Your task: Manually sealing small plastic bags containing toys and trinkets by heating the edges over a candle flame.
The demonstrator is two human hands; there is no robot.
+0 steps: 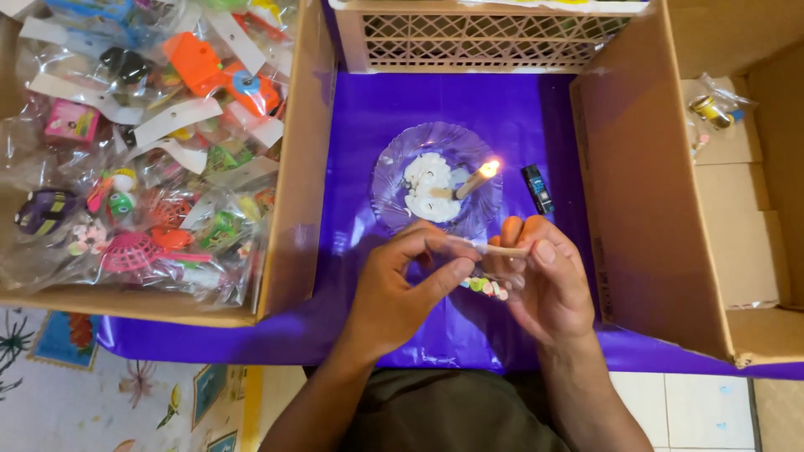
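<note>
Both hands meet just below the glass plate (394,167), and each grip is pinched on one small clear plastic bag (494,272). The left hand (394,297) presses thumb and forefinger together on the bag's left end; the right hand (544,280) clamps its thumb over the bag's folded top edge at the right. Inside the bag lie a few small pale beads, green, pink and white; their exact count cannot be told.

On the plate stands one short candle (473,182), tilted and lit, beside a patch of white melted wax (427,188). Right of the plate lies one small dark lighter (538,188) on the purple sheet (377,109) that covers the counter.

Left of the plate sits one open cardboard box (289,251) heaped with many clear bags of small coloured toys (142,151), too many to count, most closed with white paper header strips. Right of the plate lies a second cardboard box (645,209), nearly empty, with one small clear packet (716,109) of yellow and blue pieces in its far corner. Beyond the plate stands one tan lattice crate (486,38). Below the box on the left, a floor mat (100,393) printed with pictures shows.
</note>
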